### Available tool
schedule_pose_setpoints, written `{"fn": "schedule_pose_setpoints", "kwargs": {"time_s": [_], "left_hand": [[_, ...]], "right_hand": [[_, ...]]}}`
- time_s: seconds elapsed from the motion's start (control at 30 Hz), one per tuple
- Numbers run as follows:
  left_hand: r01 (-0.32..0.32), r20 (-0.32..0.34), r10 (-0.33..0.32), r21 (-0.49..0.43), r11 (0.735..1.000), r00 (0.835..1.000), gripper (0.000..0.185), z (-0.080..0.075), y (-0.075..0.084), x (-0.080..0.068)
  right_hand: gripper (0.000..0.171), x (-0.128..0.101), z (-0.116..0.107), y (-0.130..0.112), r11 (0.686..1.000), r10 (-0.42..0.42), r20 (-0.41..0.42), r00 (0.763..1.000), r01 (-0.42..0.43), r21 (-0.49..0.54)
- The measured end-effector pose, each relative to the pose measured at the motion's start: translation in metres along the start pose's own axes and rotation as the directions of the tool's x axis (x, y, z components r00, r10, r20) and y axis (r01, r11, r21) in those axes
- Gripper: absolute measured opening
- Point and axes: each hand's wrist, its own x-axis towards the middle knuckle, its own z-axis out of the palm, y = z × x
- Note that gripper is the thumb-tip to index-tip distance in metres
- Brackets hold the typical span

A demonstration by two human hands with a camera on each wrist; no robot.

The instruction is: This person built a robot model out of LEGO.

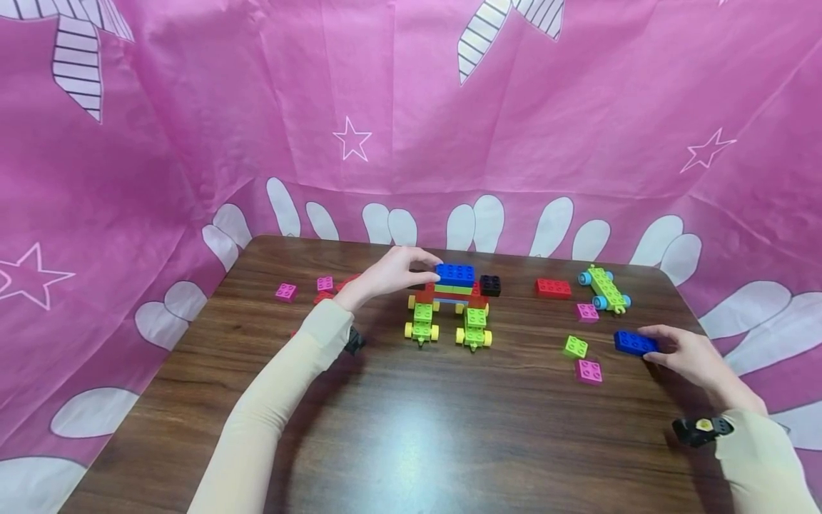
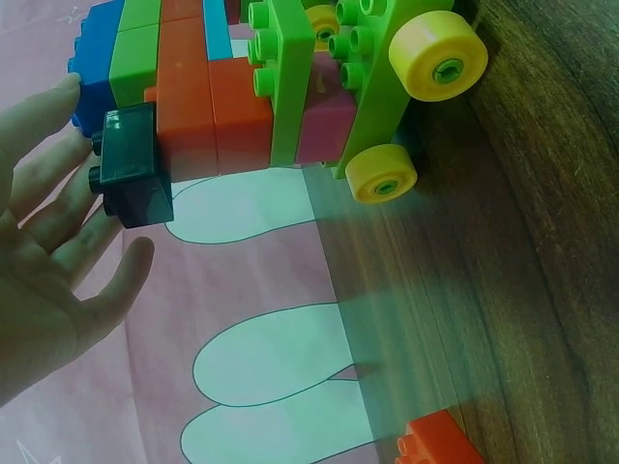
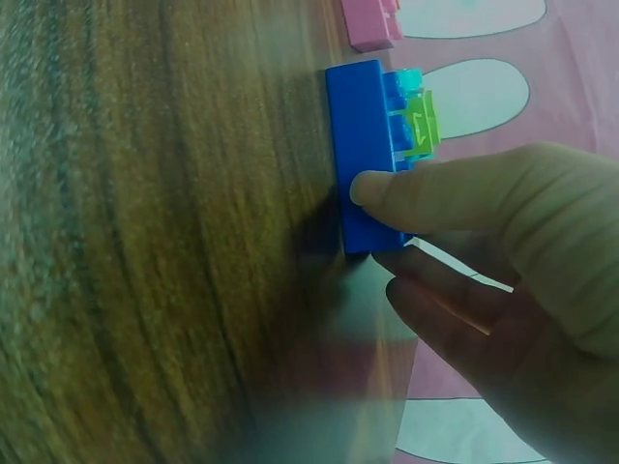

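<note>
In the head view, my left hand (image 1: 399, 275) is at the left end of a blue brick (image 1: 456, 274) on top of a bridge-like build of toy bricks. Thumb and finger pinch that end. Below lie a lime brick, red bricks (image 2: 242, 121), and a black brick (image 1: 491, 285) at the right side. Another black brick (image 2: 137, 166) juts out beside my left fingers. Lime wheeled bases (image 1: 422, 323) with yellow wheels carry the build. At the right, my right hand (image 1: 690, 357) pinches a second blue brick (image 3: 363, 126) by one end between thumb and fingers.
Right of the build lie a red brick (image 1: 554, 288), a lime car base (image 1: 605, 289) with blue wheels, pink bricks (image 1: 589, 371) and a small lime brick (image 1: 576, 347). Pink bricks (image 1: 285, 292) and red pieces lie at the left. A pink curtain (image 1: 411, 157) hangs behind the wooden table (image 1: 488, 428).
</note>
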Motion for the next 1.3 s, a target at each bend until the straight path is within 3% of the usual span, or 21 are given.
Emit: {"fn": "schedule_pose_setpoints", "kwargs": {"time_s": [0.37,0.67,0.9,1.3], "left_hand": [[-0.042,0.001,0.042,-0.011,0.999,0.999,0.038,-0.001,-0.001,-0.002],[-0.028,-0.004,0.028,-0.004,1.000,1.000,0.038,-0.001,-0.003,-0.002],[-0.022,-0.007,0.022,-0.001,1.000,1.000,0.037,0.000,-0.003,-0.003],[-0.022,0.000,0.022,-0.061,0.998,1.000,0.037,0.000,-0.001,-0.004]], "right_hand": [[0.037,-0.002,-0.003,-0.002,0.999,-0.036,-0.020,0.999,0.036,0.012],[0.039,0.000,-0.021,-0.012,0.994,-0.109,-0.078,0.991,0.107,-0.030],[0.037,0.010,-0.027,-0.032,0.977,-0.212,-0.174,0.962,0.202,-0.074],[0.040,0.027,-0.029,-0.078,0.964,-0.265,-0.211,0.941,0.263,-0.039]]}}
